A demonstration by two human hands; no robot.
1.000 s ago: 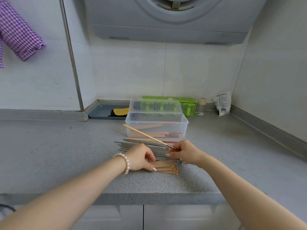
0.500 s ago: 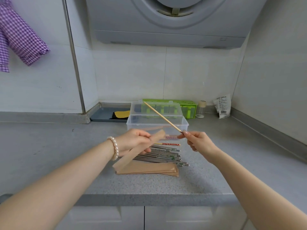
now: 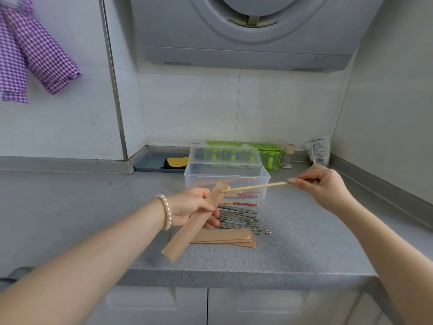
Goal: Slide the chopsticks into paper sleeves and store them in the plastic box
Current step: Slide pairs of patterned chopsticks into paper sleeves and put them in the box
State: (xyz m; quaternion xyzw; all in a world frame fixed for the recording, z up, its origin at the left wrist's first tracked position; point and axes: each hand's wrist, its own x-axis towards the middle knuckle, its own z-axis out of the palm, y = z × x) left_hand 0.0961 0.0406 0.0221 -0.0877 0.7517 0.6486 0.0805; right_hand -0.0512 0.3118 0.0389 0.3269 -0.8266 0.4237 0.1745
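My left hand (image 3: 192, 211) grips a brown paper sleeve (image 3: 194, 222) held slanted above the counter, its open end up near the box. My right hand (image 3: 321, 184) pinches the thick end of a wooden chopstick (image 3: 255, 186), whose thin tip touches the sleeve's mouth. Below lie several metal chopsticks (image 3: 241, 220), one red-patterned wooden chopstick (image 3: 243, 203) and a small stack of paper sleeves (image 3: 225, 239). Behind them the clear plastic box (image 3: 264, 181) stands open, with sleeved chopsticks inside.
A green holder (image 3: 269, 152), a small jar (image 3: 288, 156) and a white packet (image 3: 319, 151) stand along the back wall. A grey tray (image 3: 150, 164) with a yellow sponge sits at back left. A range hood (image 3: 246, 31) hangs overhead; the counter edge is near me.
Both hands lifted off the piles: the left raised a paper sleeve, the right swung the wooden chopstick round so its thin tip now meets the sleeve's open end.
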